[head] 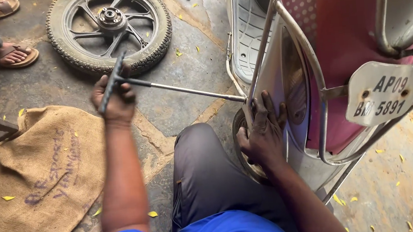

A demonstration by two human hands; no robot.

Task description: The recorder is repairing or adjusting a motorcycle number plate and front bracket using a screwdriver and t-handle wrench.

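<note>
My left hand (114,100) grips the cross handle of a long metal T-wrench (184,90). Its shaft runs right to the side of a scooter (292,73), where its far end meets the body near the rear wheel (242,142). My right hand (263,132) lies flat against the scooter's silver side panel, fingers spread, right beside the wrench tip. My knee in grey trousers is below the shaft. A chrome guard rail (312,67) curves over the panel.
A loose spoked wheel with tyre (109,27) lies on the concrete at the back. A burlap sack (37,175) is spread at the left. Another person's sandalled feet (9,54) stand at top left. A white number plate (388,90) hangs at the right.
</note>
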